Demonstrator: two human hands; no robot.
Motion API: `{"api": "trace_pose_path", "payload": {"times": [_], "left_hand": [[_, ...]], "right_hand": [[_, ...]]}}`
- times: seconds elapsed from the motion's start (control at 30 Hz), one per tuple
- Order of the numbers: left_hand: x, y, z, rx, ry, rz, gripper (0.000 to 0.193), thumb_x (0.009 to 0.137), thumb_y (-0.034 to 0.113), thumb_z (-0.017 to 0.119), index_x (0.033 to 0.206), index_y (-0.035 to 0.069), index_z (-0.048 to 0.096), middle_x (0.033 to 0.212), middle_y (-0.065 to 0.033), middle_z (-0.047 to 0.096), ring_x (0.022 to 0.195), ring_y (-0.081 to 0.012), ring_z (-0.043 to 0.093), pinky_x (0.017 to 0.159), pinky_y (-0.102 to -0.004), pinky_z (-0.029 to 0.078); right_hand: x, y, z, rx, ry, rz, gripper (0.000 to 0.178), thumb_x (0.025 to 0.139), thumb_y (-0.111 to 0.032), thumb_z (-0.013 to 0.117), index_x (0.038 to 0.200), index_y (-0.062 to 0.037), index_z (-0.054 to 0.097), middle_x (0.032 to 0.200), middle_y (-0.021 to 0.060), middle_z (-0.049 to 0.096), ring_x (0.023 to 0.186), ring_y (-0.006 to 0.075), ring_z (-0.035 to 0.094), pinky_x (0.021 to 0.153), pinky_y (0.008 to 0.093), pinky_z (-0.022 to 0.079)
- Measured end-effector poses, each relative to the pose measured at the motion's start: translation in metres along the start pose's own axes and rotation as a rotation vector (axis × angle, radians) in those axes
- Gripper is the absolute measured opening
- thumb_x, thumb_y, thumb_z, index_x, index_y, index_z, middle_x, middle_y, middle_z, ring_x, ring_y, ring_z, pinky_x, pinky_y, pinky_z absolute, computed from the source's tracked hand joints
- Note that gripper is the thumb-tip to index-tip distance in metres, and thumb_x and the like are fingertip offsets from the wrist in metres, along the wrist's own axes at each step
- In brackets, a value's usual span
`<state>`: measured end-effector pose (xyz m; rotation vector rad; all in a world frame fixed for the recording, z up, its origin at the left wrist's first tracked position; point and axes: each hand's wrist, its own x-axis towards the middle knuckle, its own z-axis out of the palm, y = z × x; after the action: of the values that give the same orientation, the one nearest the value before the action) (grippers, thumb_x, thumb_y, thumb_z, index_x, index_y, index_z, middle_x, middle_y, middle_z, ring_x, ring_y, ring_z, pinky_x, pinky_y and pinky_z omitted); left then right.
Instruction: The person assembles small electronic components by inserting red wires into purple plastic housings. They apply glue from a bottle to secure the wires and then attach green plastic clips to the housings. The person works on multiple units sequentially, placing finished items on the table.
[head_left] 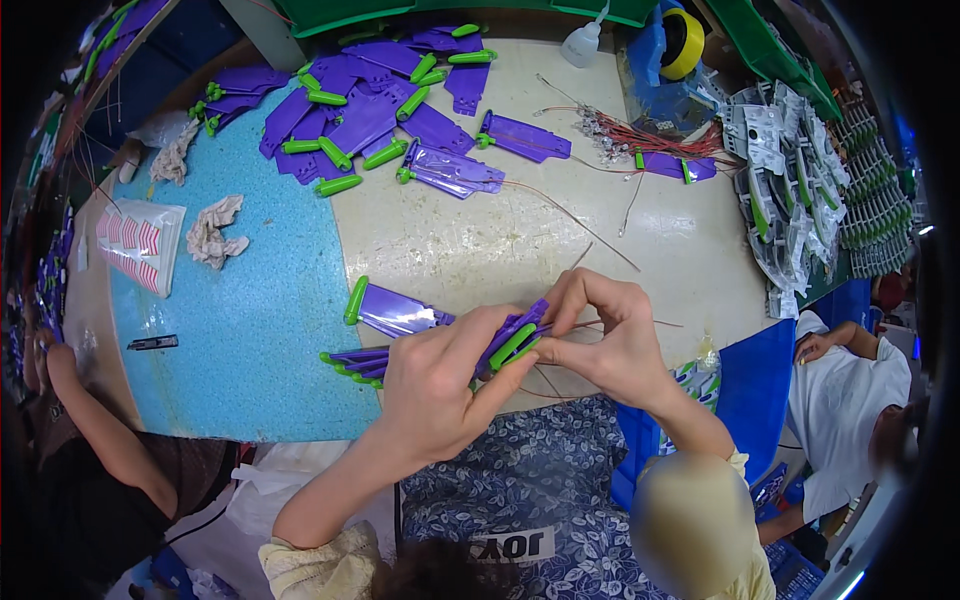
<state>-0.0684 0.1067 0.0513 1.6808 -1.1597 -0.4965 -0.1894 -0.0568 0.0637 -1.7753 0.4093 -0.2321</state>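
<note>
My left hand (440, 385) grips a purple plastic part with a green tube (512, 343) just above the table's near edge. My right hand (610, 335) pinches the same part's right end, where thin red wires (640, 322) stick out. Two similar purple parts (392, 308) lie on the table left of my hands, one partly under my left hand.
A heap of purple-and-green parts (370, 110) covers the far table. A bundle of red wires (650, 140) lies far right, beside stacked grey-white parts (790, 190). A blue foam mat (240, 300) holds rags and a card. Other people sit at left and right.
</note>
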Motion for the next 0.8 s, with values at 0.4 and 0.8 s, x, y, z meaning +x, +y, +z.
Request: {"api": "trace_pose_path", "payload": {"times": [0.4,0.8], "left_hand": [[-0.001,0.009,0.001,-0.074,0.065,-0.062,0.03,0.084,0.013,0.075,0.108,-0.002,0.066,0.081,-0.0159,0.07,0.064,-0.0291,0.069,0.057,-0.0345,0.051],[0.001,0.009,-0.012,-0.021,-0.031,-0.174,0.027,0.086,0.015,0.072,0.11,0.002,0.067,0.076,-0.0175,0.068,0.062,-0.0305,0.069,0.058,-0.0372,0.052]], "right_hand": [[-0.002,0.008,0.002,0.358,-0.032,0.263,0.029,0.074,0.0,0.084,0.088,-0.0038,0.059,0.086,0.0011,0.063,0.084,0.0075,0.06,0.079,0.0243,0.049],[-0.013,-0.012,-0.014,-0.277,-0.028,0.129,0.021,0.083,-0.002,0.074,0.1,0.0034,0.064,0.095,0.0194,0.07,0.072,0.0235,0.069,0.062,0.0303,0.052]]}}
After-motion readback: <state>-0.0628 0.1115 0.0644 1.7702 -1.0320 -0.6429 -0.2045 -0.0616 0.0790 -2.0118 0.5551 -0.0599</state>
